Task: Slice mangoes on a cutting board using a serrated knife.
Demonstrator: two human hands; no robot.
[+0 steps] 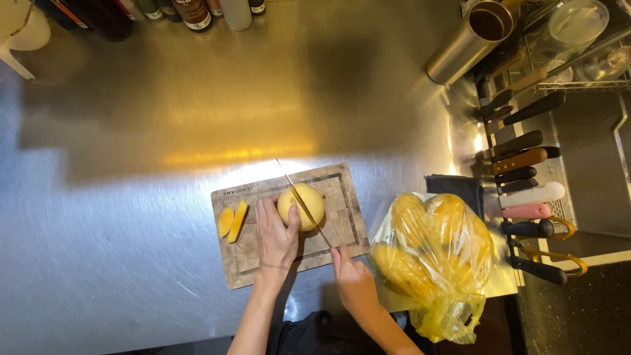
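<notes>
**Knife across a yellow fruit on the cutting board**

Left hand (276,236) is curled over the near-left side of a round yellow fruit (303,204), fingers closed against it and pinning it to the wooden cutting board (342,227). Right hand (353,279) sits just to the right of the left one, closer to the body, closed around the handle of a knife (303,205) — the thin blade runs diagonally away from that hand, across the top of the fruit and out past its far side.

Just left of the left hand, two yellow slices (232,221) lie on the board, one of them tipped on its edge. The board sits on a shiny steel desk (118,250).

Right beside the right hand there's a yellow plastic bag (437,263) full of more yellow fruit. Further right, well apart from both hands — a row of knives (526,177) with dark, brown, white and pink handles. Beyond the hands, at the far edge of the desk, stand some bottles (197,13) and a steel cup (470,39).
</notes>
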